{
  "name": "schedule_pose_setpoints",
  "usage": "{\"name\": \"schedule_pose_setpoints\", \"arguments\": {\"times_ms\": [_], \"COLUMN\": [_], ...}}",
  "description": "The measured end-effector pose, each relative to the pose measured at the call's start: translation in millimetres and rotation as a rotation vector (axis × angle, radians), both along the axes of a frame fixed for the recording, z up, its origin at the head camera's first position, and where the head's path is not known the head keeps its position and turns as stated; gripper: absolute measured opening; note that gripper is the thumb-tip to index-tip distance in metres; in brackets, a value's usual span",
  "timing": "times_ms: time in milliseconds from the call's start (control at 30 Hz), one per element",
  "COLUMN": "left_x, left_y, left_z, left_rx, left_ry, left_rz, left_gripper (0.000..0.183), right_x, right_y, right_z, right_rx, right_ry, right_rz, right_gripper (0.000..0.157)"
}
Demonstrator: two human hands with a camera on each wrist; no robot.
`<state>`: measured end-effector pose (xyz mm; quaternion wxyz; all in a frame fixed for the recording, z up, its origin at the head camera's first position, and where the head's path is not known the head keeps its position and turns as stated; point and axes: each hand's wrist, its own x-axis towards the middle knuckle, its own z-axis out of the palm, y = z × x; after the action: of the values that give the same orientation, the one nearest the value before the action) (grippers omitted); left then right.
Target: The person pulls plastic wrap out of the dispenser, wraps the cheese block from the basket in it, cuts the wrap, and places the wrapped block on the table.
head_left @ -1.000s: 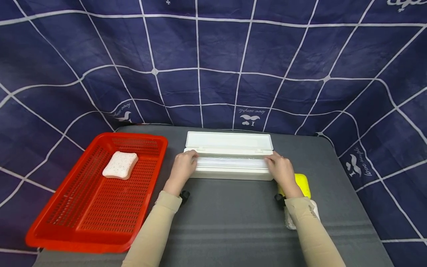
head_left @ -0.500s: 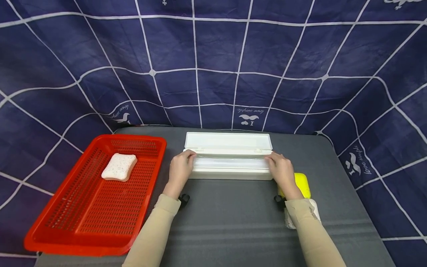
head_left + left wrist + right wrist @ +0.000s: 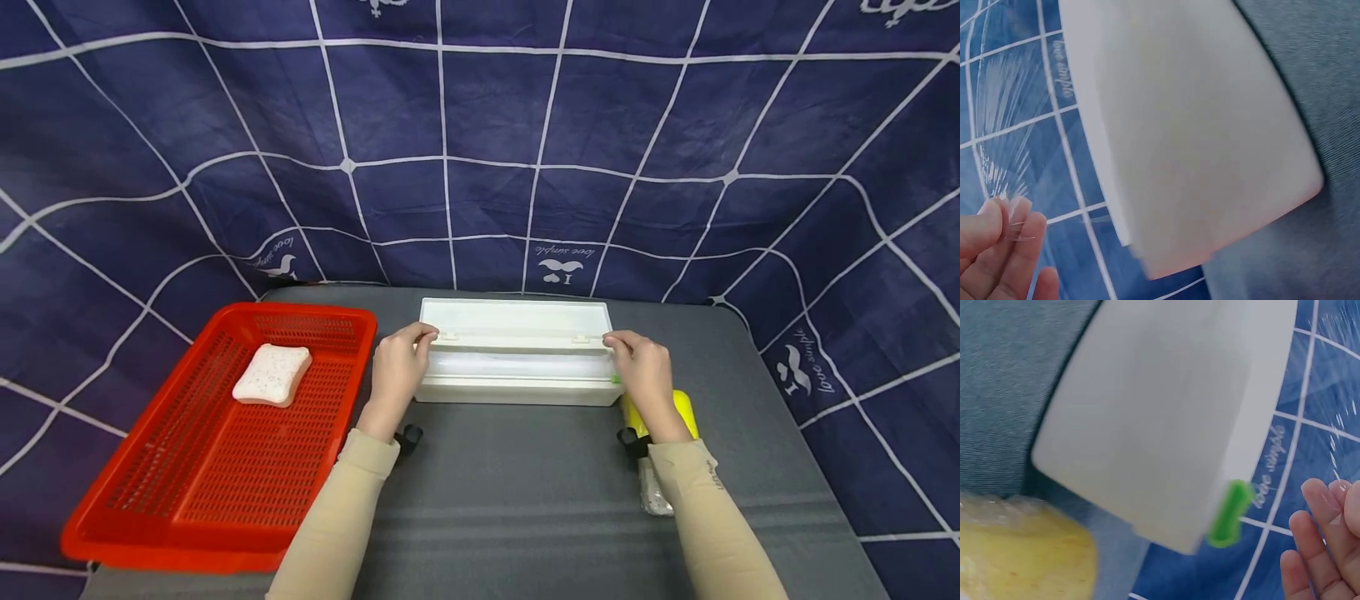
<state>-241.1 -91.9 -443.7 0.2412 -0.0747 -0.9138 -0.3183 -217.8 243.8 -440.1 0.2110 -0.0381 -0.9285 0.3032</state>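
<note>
Free lane: counter (image 3: 517, 483) between left sleeve (image 3: 337, 512) and right sleeve (image 3: 712, 512), up to the white box (image 3: 517, 392). Red basket (image 3: 172, 554) walls off the left, yellow packet (image 3: 685, 408) crowds the right. Behind: tipped-back lid (image 3: 517, 315), then curtain (image 3: 487, 200). Clear film (image 3: 1004, 106) obstructs between left hand (image 3: 397, 367) and right hand (image 3: 643, 367).

Clear, glossy plastic film (image 3: 1004, 125) is fanning out in creases from the left hand (image 3: 396, 367), while the box (image 3: 517, 392) between that hand and the right hand (image 3: 643, 371) is showing smooth, matt plastic. Left of the left hand, the basket (image 3: 225, 537) is looking like glossy, perforated plastic; below both hands, the worktop (image 3: 517, 467) is looking matt and clothlike.
</note>
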Motion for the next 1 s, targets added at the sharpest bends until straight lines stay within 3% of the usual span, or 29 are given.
{"name": "schedule_pose_setpoints", "arguments": {"times_ms": [467, 767, 1000], "left_x": [-1.4, -1.7, -3.0], "left_y": [-7.3, -8.9, -5.6], "left_z": [39.2, 66.3, 86.9], "left_rx": [0.011, -0.011, 0.027], "left_ry": [0.132, 0.213, 0.277], "left_rz": [-0.073, -0.056, -0.047], "left_gripper": [0.010, 0.013, 0.013], "right_x": [5.9, 3.0, 3.9], "right_y": [-5.6, -10.0, -9.1], "right_z": [36.9, 57.2, 74.0], "right_rx": [0.007, -0.035, -0.053], "right_ry": [0.170, 0.295, 0.361], "right_rz": [-0.034, -0.053, -0.075], "right_gripper": [0.016, 0.015, 0.016]}}
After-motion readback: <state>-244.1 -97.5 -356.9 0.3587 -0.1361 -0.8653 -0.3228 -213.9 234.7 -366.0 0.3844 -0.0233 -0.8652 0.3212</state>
